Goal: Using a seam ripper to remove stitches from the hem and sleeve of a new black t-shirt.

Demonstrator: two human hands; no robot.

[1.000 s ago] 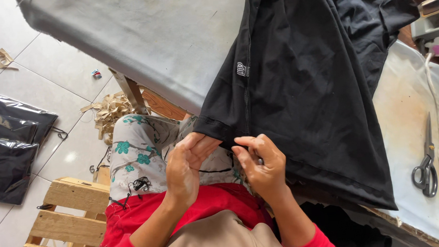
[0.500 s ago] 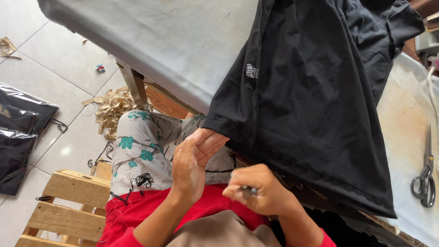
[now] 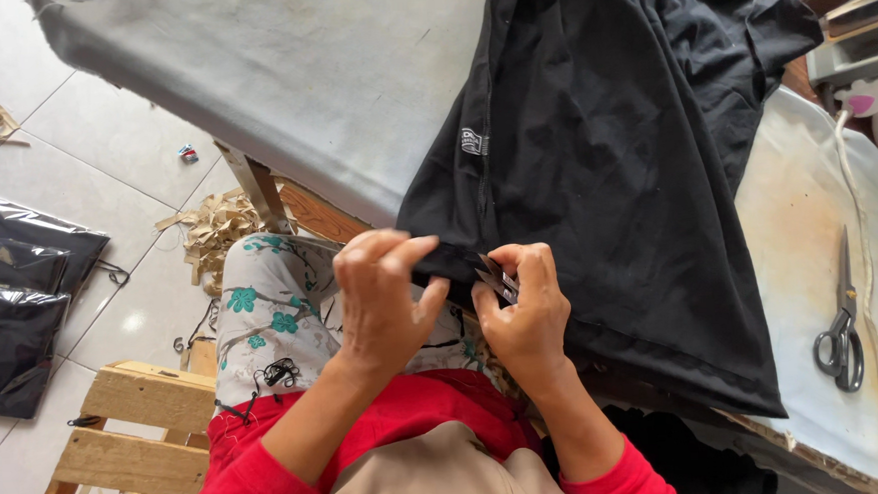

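At worktop edge | black knit garment (image 3: 615,168) hem pinched taut by left hand (image 3: 382,300) | small metal thread snips (image 3: 498,279) gripped in right hand (image 3: 525,318) fingers | blades best kept flat, clear of the fabric

Brightness: I work in even, soft daylight; nothing looks dim.
Glare: the plastic-wrapped black packs (image 3: 11,299) on the floor throw pale sheen, and the floor tiles (image 3: 103,144) near them carry a small bright spot.
Shadows: my left hand (image 3: 382,300) and right hand (image 3: 528,317) cast only faint, soft-edged shade on the black garment (image 3: 635,167); its folds swallow detail and read almost flat black.
Highlights: the pale cloth under the scissors (image 3: 842,336) is close to washed out.
Sharpness: my hands are crisp, with no motion blur.
Distortion: the table edge (image 3: 296,199) leans, stretched toward the corners.
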